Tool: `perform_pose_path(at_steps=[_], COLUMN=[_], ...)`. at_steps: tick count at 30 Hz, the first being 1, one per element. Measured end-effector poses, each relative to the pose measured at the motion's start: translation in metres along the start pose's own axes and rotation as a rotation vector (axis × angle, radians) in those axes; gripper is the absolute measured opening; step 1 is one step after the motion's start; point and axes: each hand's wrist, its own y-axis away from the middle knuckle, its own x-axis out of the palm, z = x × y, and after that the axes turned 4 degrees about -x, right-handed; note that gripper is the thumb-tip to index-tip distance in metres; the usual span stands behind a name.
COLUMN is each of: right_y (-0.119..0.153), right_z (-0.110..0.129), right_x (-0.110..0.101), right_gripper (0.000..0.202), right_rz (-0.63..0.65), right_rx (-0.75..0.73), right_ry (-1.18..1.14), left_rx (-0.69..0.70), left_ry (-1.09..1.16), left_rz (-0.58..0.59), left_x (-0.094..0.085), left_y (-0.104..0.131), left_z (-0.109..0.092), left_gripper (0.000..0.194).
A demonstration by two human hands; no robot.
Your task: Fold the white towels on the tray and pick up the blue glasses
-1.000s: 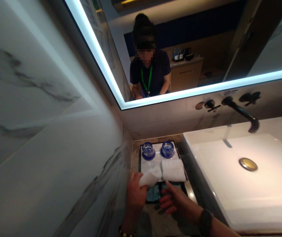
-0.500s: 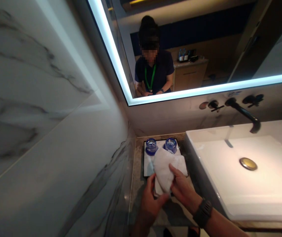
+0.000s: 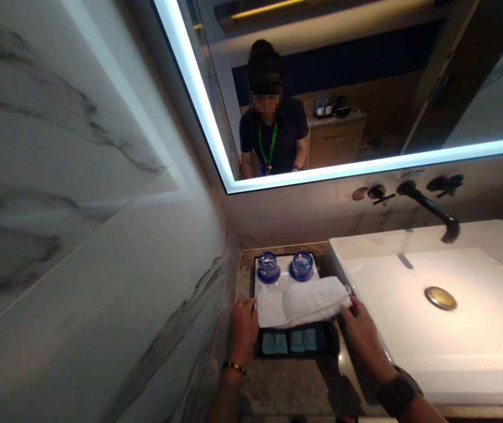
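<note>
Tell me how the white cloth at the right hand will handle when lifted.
The white cloth will likely sag rather than stay stiff, judging by its uneven, creased shape. Its layered lower edge suggests it may unfold if only the right hand lifts its end.

Beyond towel (image 3: 315, 301), narrow gap between glasses (image 3: 301, 267)

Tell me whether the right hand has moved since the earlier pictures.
Yes, rightward: the right hand is now closer to the white rectangular sink, holding the right end of the folded white cloth towel.
</note>
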Motion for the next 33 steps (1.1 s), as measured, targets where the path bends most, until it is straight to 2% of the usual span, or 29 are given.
perform_pose_path(at_steps=[2,3,5,6,7,9,14,17,19,21,23,25,29,33], right_y=[-0.001,-0.003,-0.009,-0.013,-0.016,-0.022,-0.036,-0.05,-0.065,-0.082,-0.099,-0.111,-0.114,-0.104], right_z=[-0.002,-0.002,-0.003,-0.003,-0.003,-0.002,0.011,0.022,0.036,0.059,0.094,0.137,0.22,0.28], right_x=[-0.003,-0.002,0.003,0.007,0.011,0.016,0.014,0.009,0.004,-0.001,-0.008,-0.019,-0.044,-0.061], right_gripper=[0.061,0.055,0.044,0.042,0.043,0.043,0.032,0.027,0.023,0.019,0.018,0.021,0.02,0.026], right_rz=[-0.033,0.011,0.209,0.327,0.424,0.52,0.599,0.593,0.551,0.485,0.445,0.474,0.462,0.429], right_rx=[-0.218,-0.373,-0.665,-0.75,-0.784,-0.801,-0.827,-0.797,-0.746,-0.682,-0.635,-0.643,-0.726,-0.831], right_ry=[0.136,0.242,0.516,0.641,0.732,0.82,0.886,0.915,0.906,0.862,0.781,0.673,0.522,0.419], left_rx=[0.079,0.122,0.194,0.216,0.221,0.201,0.088,-0.007,-0.043,-0.047,-0.036,-0.019,0.061,0.161], left_ry=[-0.071,-0.122,-0.252,-0.304,-0.316,-0.244,-0.016,0.113,0.213,0.311,0.4,0.477,0.618,0.718], left_rz=[0.097,0.163,0.28,0.311,0.321,0.327,0.319,0.266,0.219,0.186,0.153,0.096,-0.016,-0.078], left_x=[0.006,0.009,0.015,0.017,0.019,0.019,0.01,-0.008,-0.025,-0.046,-0.069,-0.093,-0.138,-0.174], left_y=[0.008,0.011,0.017,0.018,0.018,0.016,-0.004,-0.025,-0.04,-0.055,-0.067,-0.078,-0.093,-0.105], left_z=[-0.005,-0.008,-0.014,-0.015,-0.015,-0.012,0.001,-0.007,-0.024,-0.049,-0.079,-0.111,-0.171,-0.22], left_gripper=[0.034,0.039,0.051,0.052,0.051,0.046,0.019,0.024,0.027,0.03,0.034,0.035,0.036,0.038])
